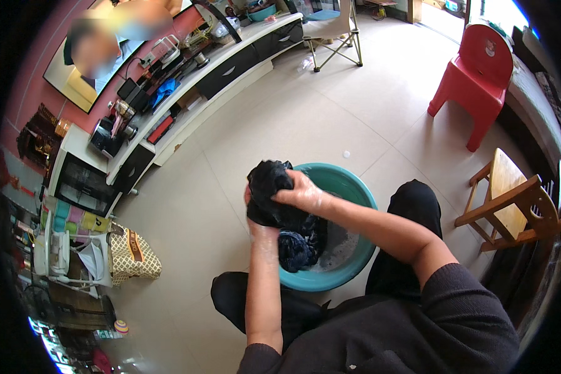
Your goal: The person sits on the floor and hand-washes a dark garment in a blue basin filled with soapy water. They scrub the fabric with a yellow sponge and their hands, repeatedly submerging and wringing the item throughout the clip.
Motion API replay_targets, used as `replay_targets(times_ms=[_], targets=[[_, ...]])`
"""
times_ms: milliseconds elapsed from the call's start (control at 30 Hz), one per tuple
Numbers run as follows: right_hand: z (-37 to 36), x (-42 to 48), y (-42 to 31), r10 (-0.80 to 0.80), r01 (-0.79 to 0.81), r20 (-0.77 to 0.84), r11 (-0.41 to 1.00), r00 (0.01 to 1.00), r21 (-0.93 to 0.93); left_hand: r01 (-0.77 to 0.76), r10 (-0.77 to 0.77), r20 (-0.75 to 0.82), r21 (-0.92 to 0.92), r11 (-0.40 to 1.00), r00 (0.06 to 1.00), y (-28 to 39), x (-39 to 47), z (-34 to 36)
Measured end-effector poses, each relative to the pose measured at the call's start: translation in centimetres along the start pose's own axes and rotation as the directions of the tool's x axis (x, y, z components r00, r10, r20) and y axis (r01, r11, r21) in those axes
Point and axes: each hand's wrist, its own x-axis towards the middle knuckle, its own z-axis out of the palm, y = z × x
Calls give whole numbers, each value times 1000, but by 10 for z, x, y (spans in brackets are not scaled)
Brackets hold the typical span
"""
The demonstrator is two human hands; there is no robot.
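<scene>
A bundle of wet black cloth [267, 189] is bunched up between both hands over the left part of a teal plastic basin [362, 187]. My right hand [304, 190] grips it from the right, thumb and fingers pressed into the folds, with suds on the wrist. On its left side my left hand [249, 196] holds the same cloth; most of those fingers are hidden behind it. Inside the basin, dark blue and black wet clothes [297, 250] lie in foamy water [339, 252]. The basin stands on the floor between my knees.
A wooden chair [507, 196] and a red plastic chair [484, 70] stand at the right. A patterned bag [133, 255] is on the floor at the left. Along the back left runs a long low cabinet [229, 70] with household things. A folding chair [334, 28] is farther back.
</scene>
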Motion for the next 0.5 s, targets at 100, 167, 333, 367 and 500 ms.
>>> replay_targets(times_ms=[100, 167, 333, 367, 500], targets=[[15, -6, 4, -298, 141, -198, 815, 934, -562, -49, 66, -108, 154, 987, 992, -21, -17, 2], [13, -1, 8, -216, 82, -247, 884, 945, -461, 61, -51, -118, 90, 994, 992, -19, -25, 5], [-10, 10, 8, 49, -64, -337, 997, 940, -34, 90, -82, -61, 138, 986, 995, -16, -25, 28], [-12, 9, 13, 46, -60, -349, 998, 936, -29, 57, -55, -18, 183, 981, 998, -19, -20, 23], [16, -13, 13, 37, -137, -307, 940, 951, -312, 86, -92, 61, 96, 992, 994, -20, 1, -29]])
